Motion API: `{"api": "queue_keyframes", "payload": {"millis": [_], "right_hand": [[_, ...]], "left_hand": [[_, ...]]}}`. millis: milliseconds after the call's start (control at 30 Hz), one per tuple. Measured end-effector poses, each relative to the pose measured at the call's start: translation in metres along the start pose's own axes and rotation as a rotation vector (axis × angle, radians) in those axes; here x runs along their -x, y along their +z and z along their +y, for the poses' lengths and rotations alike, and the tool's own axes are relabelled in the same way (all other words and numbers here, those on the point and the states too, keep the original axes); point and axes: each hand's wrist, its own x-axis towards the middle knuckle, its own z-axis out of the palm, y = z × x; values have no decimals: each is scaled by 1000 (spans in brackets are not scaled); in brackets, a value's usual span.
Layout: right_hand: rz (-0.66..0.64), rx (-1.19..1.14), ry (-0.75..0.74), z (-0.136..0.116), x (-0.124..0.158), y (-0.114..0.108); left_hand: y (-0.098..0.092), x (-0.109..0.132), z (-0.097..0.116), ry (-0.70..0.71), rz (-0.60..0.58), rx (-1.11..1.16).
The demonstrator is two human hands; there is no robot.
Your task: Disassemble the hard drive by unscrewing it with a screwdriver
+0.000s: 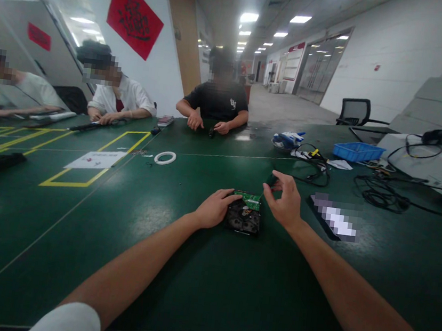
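A hard drive (243, 219) lies on the green table with its green circuit board facing up. My left hand (213, 207) grips it along the left side, with fingertips over the upper left part of the board. Just right of the drive, my right hand (284, 199) is closed in a pinch around a small screwdriver (271, 180) with a dark handle. Its thin shaft points down toward the board's upper right corner; I cannot tell whether the tip touches.
A phone (333, 217) lies right of my right hand. Farther off are black cables (386, 194), a blue tray (357, 151), gloves (287, 140) and a white ring (164, 157). A paper sheet (95, 159) lies inside yellow tape. Several people sit across the table.
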Motion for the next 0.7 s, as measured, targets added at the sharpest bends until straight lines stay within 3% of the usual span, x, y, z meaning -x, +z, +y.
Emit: {"api": "queue_keyframes", "payload": {"millis": [400,700], "right_hand": [[9,-3,60,1,2,3],[-14,9,-1,0,1,2]], "left_hand": [[-1,0,2,-9,-2,-11],[-1,1,0,6,2,5]]}}
